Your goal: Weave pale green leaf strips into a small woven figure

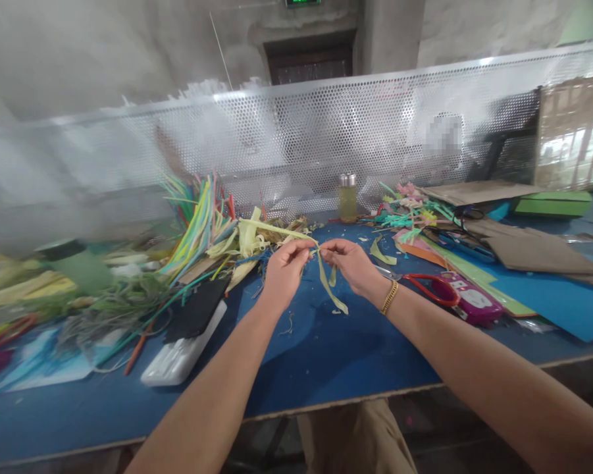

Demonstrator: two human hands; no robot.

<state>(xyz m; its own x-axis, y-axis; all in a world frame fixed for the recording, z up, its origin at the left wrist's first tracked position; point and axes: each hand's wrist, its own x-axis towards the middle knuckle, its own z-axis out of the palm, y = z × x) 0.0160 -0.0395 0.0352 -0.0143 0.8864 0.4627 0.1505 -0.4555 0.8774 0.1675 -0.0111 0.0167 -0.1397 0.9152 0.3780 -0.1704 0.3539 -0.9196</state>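
My left hand (289,266) and my right hand (349,263) meet above the middle of the blue table, fingertips pinched close together. Between them is a pale green corn husk strip (327,286), its loose ends hanging down toward the table. A thin yellow-green stalk (281,228) runs from the pinch to the left, with a wider piece of husk (249,236) at its far end. Exactly how strip and stalk join is hidden by my fingers. On my right wrist is a gold-coloured bracelet (389,297). Red-handled scissors (432,288) lie just right of that wrist.
Left of my arms are a black phone (197,309) on a white case (178,359), grey-green fibres (113,309) and a bundle of coloured stems (197,224). A lidded bottle (347,197) stands behind. Blue sheets (538,296), cardboard (538,247) and a purple box (476,299) lie right.
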